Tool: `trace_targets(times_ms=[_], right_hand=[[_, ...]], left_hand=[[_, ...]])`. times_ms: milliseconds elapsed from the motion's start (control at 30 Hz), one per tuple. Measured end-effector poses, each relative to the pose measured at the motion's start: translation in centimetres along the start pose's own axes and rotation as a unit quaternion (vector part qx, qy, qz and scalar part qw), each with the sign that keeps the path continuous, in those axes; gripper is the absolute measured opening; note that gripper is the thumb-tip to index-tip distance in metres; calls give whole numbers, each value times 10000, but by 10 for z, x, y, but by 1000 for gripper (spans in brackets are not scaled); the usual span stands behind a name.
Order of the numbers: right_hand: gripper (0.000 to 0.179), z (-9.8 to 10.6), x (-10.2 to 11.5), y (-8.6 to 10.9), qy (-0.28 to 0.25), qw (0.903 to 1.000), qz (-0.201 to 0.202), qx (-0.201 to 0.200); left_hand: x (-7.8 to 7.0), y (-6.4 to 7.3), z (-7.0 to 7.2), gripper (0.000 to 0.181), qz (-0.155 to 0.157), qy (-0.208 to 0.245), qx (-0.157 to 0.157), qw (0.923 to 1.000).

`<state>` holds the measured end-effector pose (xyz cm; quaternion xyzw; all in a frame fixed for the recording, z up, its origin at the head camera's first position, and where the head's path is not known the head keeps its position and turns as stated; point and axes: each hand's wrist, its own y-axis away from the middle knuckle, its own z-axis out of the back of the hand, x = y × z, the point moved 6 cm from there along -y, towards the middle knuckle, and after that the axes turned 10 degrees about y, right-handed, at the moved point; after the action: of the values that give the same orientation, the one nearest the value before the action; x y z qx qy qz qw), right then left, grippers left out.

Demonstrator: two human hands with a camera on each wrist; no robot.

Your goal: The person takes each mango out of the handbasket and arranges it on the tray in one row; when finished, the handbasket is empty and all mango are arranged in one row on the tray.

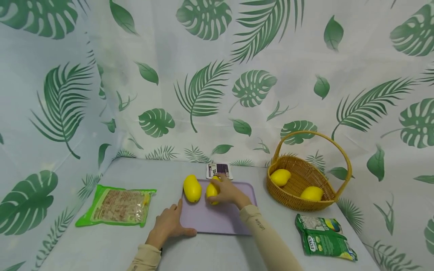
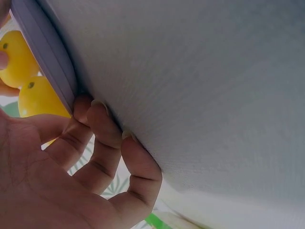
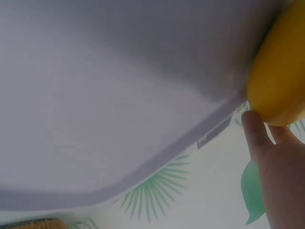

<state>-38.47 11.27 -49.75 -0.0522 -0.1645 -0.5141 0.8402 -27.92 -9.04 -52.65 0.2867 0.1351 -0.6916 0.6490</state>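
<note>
A lilac tray (image 1: 227,220) lies on the table in front of me. Its near-left corner sits between the spread thumb and fingers of my left hand (image 1: 169,222); in the left wrist view the slightly bent fingers (image 2: 143,162) rest against the tray's edge and the tabletop. On the tray, my right hand (image 1: 226,190) grips a yellow mango (image 1: 212,191) from above, covering part of it. That mango (image 3: 279,71) shows at the right of the right wrist view, fingertips at its end. Another yellow mango (image 1: 192,189) lies at the tray's far-left corner.
A wicker basket (image 1: 291,201) with a tall handle stands at the right, holding two yellow fruits (image 1: 280,177). In front of it lies a green packet (image 1: 323,237). A green-edged clear food bag (image 1: 118,205) is on the left, and a small printed card (image 1: 210,171) behind the tray.
</note>
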Motion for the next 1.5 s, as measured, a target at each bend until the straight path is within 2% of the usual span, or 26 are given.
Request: trace_targets(times_ms=[433, 633, 900, 1167, 1500], right_hand=[[84, -6, 16, -10, 167, 9998, 128, 36], [84, -6, 15, -9, 151, 9998, 18, 104], [84, 5, 10, -2, 230, 9997, -74, -27], [82, 37, -12, 15, 52, 9990, -237, -387], [83, 81, -70, 41, 290, 9947, -537, -827]], left_hand=[[1, -2, -1, 130, -33, -50, 7, 10000], [0, -1, -1, 130, -62, -52, -10, 10000], [3, -2, -2, 130, -29, -30, 0, 10000], [2, 0, 0, 130, -64, -71, -26, 10000], [0, 0, -1, 130, -11, -40, 15, 10000]])
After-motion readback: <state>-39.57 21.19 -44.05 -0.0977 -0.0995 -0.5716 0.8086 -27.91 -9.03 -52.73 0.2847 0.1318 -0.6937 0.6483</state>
